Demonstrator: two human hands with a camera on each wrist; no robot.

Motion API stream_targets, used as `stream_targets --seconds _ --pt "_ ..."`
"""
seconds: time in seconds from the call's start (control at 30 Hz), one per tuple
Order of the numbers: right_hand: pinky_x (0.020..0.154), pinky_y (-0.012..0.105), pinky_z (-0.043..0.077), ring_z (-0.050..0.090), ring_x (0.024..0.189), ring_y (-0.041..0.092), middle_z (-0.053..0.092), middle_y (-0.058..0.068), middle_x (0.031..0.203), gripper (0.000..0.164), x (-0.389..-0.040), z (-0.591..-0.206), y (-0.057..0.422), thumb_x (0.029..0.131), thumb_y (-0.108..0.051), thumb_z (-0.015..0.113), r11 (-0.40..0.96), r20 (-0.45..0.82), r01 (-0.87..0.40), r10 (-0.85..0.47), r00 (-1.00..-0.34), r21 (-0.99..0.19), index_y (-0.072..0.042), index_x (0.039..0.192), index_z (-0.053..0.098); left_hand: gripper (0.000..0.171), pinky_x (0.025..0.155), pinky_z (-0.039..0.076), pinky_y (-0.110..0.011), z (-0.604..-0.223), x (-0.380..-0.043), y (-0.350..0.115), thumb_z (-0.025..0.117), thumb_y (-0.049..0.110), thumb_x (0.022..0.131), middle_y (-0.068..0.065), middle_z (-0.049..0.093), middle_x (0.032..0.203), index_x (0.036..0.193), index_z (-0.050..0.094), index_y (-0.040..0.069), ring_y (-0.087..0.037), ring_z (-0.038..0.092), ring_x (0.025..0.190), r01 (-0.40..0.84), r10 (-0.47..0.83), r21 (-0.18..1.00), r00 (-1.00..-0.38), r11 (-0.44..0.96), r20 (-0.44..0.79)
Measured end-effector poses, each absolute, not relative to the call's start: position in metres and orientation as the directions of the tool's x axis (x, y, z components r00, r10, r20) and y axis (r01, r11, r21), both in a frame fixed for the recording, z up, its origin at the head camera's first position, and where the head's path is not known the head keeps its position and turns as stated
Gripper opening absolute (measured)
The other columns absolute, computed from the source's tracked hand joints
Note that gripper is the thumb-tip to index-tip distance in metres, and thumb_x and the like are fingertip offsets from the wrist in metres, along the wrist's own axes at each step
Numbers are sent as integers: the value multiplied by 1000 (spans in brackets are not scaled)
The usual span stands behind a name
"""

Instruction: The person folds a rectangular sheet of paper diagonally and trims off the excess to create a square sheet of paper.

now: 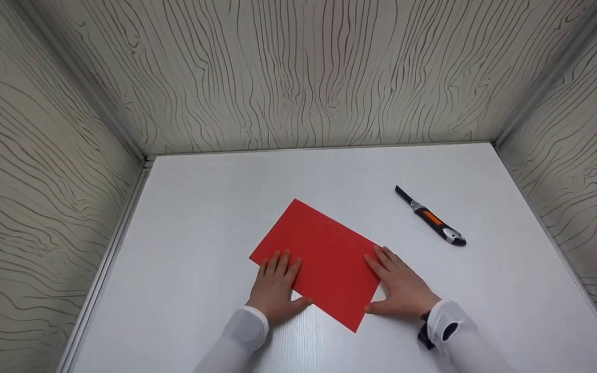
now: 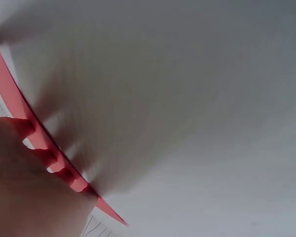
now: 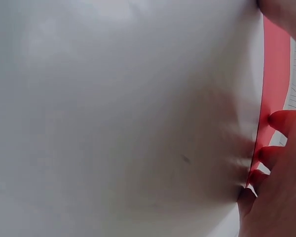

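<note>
A flat red sheet of paper (image 1: 324, 248) lies at a slant on the white table. On its lower left edge rests my left hand (image 1: 278, 290), fingers spread and straight over the sheet, thumb at the near edge. My right hand (image 1: 401, 286) touches the right edge, its fingertips on the paper and its thumb close to the near right side. Both wrist views show the fingers along the sheet's edge: the red paper (image 2: 49, 143) in the left one, and the same paper (image 3: 275, 64) in the right one. Neither hand curls round anything.
A utility knife (image 1: 436, 220) with a black and orange handle lies to the right of the sheet, its dark blade out and pointing to the far left. The white table (image 1: 200, 207) is bordered by wood-patterned panels (image 1: 298, 77) at the back and both sides.
</note>
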State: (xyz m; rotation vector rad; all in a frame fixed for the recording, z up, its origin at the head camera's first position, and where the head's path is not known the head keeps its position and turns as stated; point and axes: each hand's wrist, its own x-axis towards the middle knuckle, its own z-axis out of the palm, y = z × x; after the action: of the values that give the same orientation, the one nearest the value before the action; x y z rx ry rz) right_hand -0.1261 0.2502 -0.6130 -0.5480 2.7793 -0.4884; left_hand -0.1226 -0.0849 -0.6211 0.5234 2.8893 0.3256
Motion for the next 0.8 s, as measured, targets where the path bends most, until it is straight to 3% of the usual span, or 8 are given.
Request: stream_targets --seconds 0.2,0.43,0.8 --pt "111 56 40 14 154 36 17 10 170 109 -126 -611 247 75 -63 77 880 -197 -323 -405 -893 -348 -16 162 30 111 121 17 -61 -619 -121 -77 78 68 74 -10 21 168 163 28 22 -38 17 153 285 334 275 -930 918 -152" --pt "116 56 33 15 153 37 21 13 168 113 -126 -613 245 75 -76 70 873 -124 -386 -437 -891 -300 -12 161 33 112 120 18 -62 -613 -121 -67 75 72 74 -14 25 166 161 33 15 -41 20 151 294 327 224 -936 929 -128" --pt "116 55 33 14 154 32 15 8 171 116 -131 -616 243 75 -81 66 860 -157 -416 -473 -867 -295 -19 164 27 115 119 29 -52 -617 -116 -62 76 70 75 -12 20 168 162 28 13 -35 23 152 278 310 221 -942 935 -127"
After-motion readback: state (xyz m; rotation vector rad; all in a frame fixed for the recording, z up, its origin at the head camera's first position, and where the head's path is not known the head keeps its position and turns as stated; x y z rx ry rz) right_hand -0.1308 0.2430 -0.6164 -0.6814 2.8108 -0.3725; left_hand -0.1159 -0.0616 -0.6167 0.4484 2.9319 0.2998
